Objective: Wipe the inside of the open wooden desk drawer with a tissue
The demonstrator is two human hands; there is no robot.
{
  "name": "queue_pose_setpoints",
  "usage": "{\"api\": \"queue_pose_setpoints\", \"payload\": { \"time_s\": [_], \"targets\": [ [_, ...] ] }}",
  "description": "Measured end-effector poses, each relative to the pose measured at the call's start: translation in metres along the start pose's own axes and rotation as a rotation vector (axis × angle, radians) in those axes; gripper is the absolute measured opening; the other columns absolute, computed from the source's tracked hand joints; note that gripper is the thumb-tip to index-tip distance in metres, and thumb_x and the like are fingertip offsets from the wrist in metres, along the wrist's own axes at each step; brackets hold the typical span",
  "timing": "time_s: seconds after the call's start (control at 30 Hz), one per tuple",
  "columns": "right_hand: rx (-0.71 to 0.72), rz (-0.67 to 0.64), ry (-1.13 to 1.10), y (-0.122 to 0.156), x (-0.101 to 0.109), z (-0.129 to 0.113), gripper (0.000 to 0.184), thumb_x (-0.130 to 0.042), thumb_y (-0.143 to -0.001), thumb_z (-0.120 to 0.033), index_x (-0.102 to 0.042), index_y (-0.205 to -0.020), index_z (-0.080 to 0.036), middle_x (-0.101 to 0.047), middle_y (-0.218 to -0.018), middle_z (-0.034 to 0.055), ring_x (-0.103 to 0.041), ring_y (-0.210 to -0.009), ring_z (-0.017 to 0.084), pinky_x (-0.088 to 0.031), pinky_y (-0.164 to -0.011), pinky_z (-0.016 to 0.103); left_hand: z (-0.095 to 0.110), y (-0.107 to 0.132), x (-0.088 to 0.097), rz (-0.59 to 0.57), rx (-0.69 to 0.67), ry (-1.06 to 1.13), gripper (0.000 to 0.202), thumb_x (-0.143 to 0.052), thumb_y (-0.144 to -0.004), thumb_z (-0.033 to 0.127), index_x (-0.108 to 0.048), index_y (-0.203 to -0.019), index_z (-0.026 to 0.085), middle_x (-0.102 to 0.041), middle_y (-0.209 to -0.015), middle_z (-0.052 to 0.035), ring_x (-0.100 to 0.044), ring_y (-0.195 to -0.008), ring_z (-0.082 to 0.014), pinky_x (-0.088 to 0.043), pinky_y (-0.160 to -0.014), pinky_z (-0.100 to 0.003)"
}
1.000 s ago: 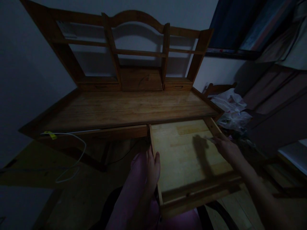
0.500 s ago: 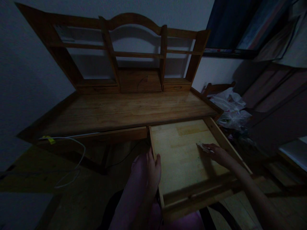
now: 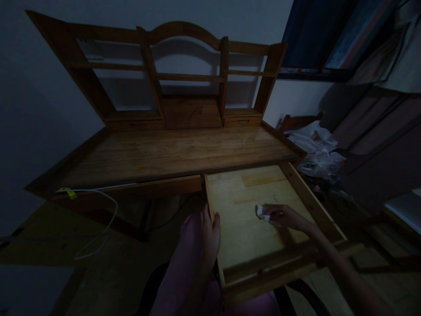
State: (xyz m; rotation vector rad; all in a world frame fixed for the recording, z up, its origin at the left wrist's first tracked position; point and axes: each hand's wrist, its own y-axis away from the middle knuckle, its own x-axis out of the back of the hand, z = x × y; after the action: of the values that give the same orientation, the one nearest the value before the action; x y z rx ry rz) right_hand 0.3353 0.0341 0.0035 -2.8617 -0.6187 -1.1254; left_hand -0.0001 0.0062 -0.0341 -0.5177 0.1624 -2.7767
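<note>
A wooden drawer (image 3: pixel 237 232) with a pale bottom is pulled out from the right side of the desk. My left hand (image 3: pixel 211 237) grips its left wall, fingers on the outer side and thumb over the edge. Inside the drawer, my right hand (image 3: pixel 286 217) is closed on a crumpled white cloth (image 3: pixel 261 212), which lies against the bottom panel right of the middle. Whether it is fabric or tissue I cannot tell. Small dark marks (image 3: pixel 275 197) show on the panel just above my right hand.
Behind the drawer stands the wooden desk (image 3: pixel 184 149) with a shelf hutch (image 3: pixel 189 78). A white cable (image 3: pixel 115 210) with a yellow tag hangs at the left front edge. White plastic bags (image 3: pixel 315 140) are piled right of the desk, and my legs (image 3: pixel 180 267) are under the drawer.
My right hand has moved left across the drawer bottom and slightly towards me with the white cloth, and dark marks now show above it. My left hand stays on the drawer wall.
</note>
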Motion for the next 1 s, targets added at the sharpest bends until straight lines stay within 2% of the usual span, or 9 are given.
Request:
{"api": "queue_pose_setpoints", "payload": {
  "time_s": [0.1,0.2,0.37,0.57,0.7,1.0],
  "targets": [
    [0.032,-0.158,-0.031,-0.004,-0.007,0.000,0.030,-0.061,-0.083,-0.039,-0.078,-0.096,-0.018,-0.075,-0.092,0.0055,-0.067,-0.079,0.020,-0.051,-0.072,0.030,0.004,0.000,0.002,-0.007,0.001,-0.015,0.048,-0.045,-0.099,0.037,-0.045,-0.143,0.020,-0.054,-0.140,-0.0150,-0.049,-0.133,-0.0269,-0.037,-0.113,-0.044],
    [0.016,-0.216,0.000,-0.007,-0.009,0.002,0.028,-0.061,-0.082,-0.036,-0.079,-0.096,-0.019,-0.073,-0.083,0.0032,-0.064,-0.072,0.017,-0.049,-0.068,0.028,0.005,-0.001,0.003,-0.004,0.008,-0.045,0.048,-0.046,-0.098,0.036,-0.046,-0.142,0.018,-0.054,-0.140,-0.0161,-0.048,-0.133,-0.0280,-0.036,-0.114,-0.045],
    [0.016,-0.232,-0.005,-0.006,-0.008,0.002,0.028,-0.062,-0.083,-0.035,-0.079,-0.099,-0.020,-0.072,-0.085,0.0035,-0.062,-0.074,0.017,-0.048,-0.069,0.028,0.005,-0.001,0.004,0.002,-0.019,-0.064,0.048,-0.047,-0.097,0.036,-0.046,-0.143,0.022,-0.055,-0.141,-0.0145,-0.049,-0.133,-0.0287,-0.036,-0.114,-0.047],
    [0.097,-0.254,-0.119,-0.006,-0.011,0.007,0.026,-0.066,-0.085,-0.039,-0.076,-0.097,-0.019,-0.070,-0.099,0.0071,-0.063,-0.086,0.019,-0.049,-0.076,0.030,0.007,-0.002,0.004,0.008,-0.011,-0.089,0.046,-0.046,-0.097,0.034,-0.048,-0.140,0.018,-0.058,-0.137,-0.0153,-0.052,-0.129,-0.0274,-0.038,-0.111,-0.043],
    [0.095,-0.270,-0.176,-0.006,-0.013,0.008,0.027,-0.067,-0.086,-0.040,-0.074,-0.101,-0.019,-0.067,-0.102,0.0071,-0.063,-0.092,0.020,-0.049,-0.081,0.031,0.004,-0.002,0.002,-0.005,-0.023,-0.094,0.046,-0.045,-0.097,0.033,-0.047,-0.141,0.017,-0.056,-0.137,-0.0156,-0.050,-0.131,-0.0272,-0.036,-0.113,-0.044],
    [0.042,-0.292,-0.264,-0.002,-0.013,-0.008,0.032,-0.075,-0.080,-0.044,-0.070,-0.100,-0.019,-0.062,-0.107,0.0051,-0.062,-0.096,0.020,-0.048,-0.082,0.030,0.003,-0.002,0.001,-0.010,0.013,-0.052,0.047,-0.045,-0.097,0.035,-0.047,-0.141,0.019,-0.056,-0.137,-0.0151,-0.050,-0.132,-0.0263,-0.038,-0.112,-0.042]
  ]
}}
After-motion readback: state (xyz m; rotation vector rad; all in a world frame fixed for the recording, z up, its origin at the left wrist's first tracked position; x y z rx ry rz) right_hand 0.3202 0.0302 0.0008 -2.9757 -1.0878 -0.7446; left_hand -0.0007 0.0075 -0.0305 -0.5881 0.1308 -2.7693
